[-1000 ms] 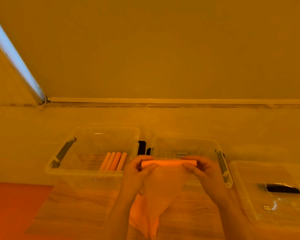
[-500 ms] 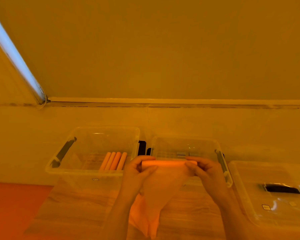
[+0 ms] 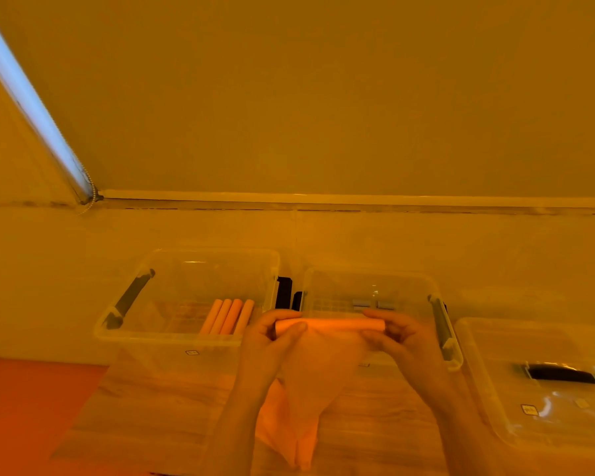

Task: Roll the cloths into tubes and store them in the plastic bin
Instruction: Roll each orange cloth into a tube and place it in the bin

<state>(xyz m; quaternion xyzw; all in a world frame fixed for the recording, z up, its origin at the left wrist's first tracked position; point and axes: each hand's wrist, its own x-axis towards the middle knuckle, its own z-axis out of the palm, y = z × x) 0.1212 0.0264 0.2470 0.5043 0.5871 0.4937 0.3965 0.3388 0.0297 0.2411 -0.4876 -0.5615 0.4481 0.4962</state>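
Observation:
An orange cloth (image 3: pixel 315 369) is held above the wooden table, its top edge rolled into a thin tube and the rest hanging down to a point. My left hand (image 3: pixel 272 341) pinches the tube's left end, my right hand (image 3: pixel 399 338) grips its right end. Behind my left hand stands a clear plastic bin (image 3: pixel 186 338) with several rolled orange cloths (image 3: pixel 228 316) lying side by side inside it.
A second clear bin (image 3: pixel 440 321) stands behind my right hand, with small grey items in it. A clear lid with a black handle (image 3: pixel 543 383) lies at the right. The wooden table (image 3: pixel 158 413) ends at an orange-red floor at the left. A wall rises behind the bins.
The rolled part of the cloth has grown slightly and the hanging part has shortened as my fingers turn the tube. Both hands stay in about the same place.

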